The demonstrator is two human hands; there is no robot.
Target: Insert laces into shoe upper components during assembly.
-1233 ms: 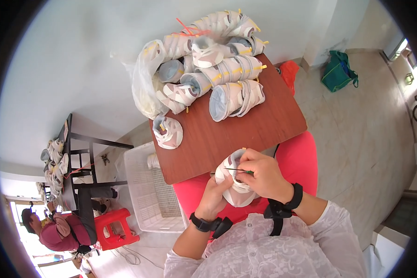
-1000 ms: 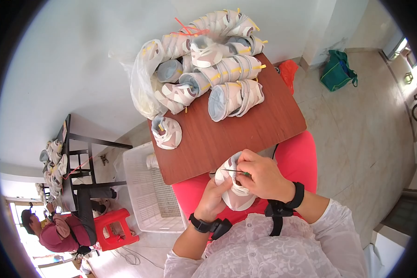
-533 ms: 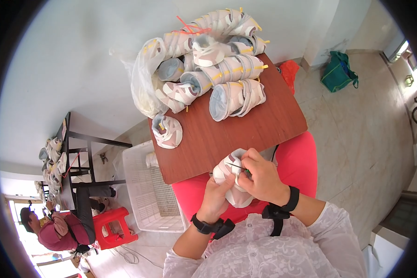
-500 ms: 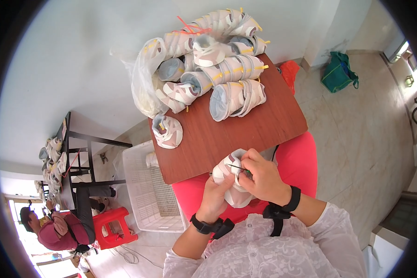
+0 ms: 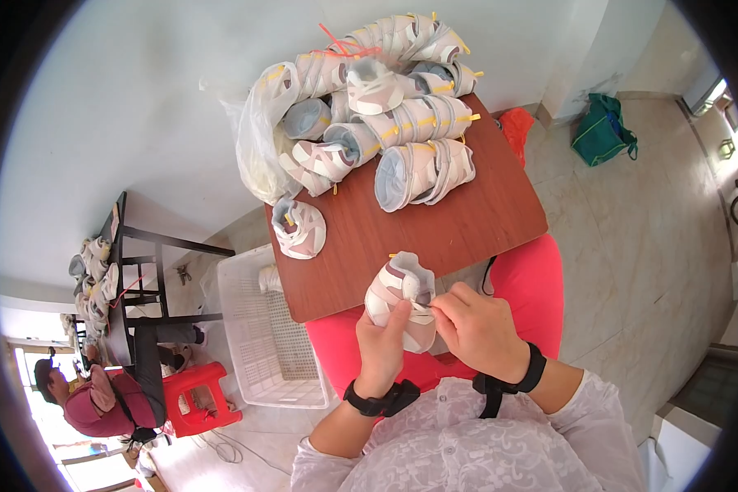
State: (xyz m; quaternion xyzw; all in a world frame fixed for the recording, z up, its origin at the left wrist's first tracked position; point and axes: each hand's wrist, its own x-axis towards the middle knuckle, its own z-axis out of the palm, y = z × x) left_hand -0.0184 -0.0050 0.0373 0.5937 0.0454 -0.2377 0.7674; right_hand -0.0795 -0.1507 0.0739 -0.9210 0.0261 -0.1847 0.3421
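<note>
A white, beige and mauve shoe upper is held over my lap, just off the table's near edge, with its grey-lined opening tilted up. My left hand grips it by its left side, thumb pressed on the front. My right hand is closed in a pinch beside the opening. A short pale strand and a thin dark bit show at its fingertips, too small to make out. A single similar shoe upper stands at the table's left edge.
Nested rows of shoe uppers cover the far part of the brown table, next to a clear plastic bag. A white crate stands at the left on the floor. A person sits far left near a red stool.
The shoe upper has turned more upright and risen slightly. My right hand has drawn down and right from its front, and the dark pointed tool seen across it no longer shows plainly.
</note>
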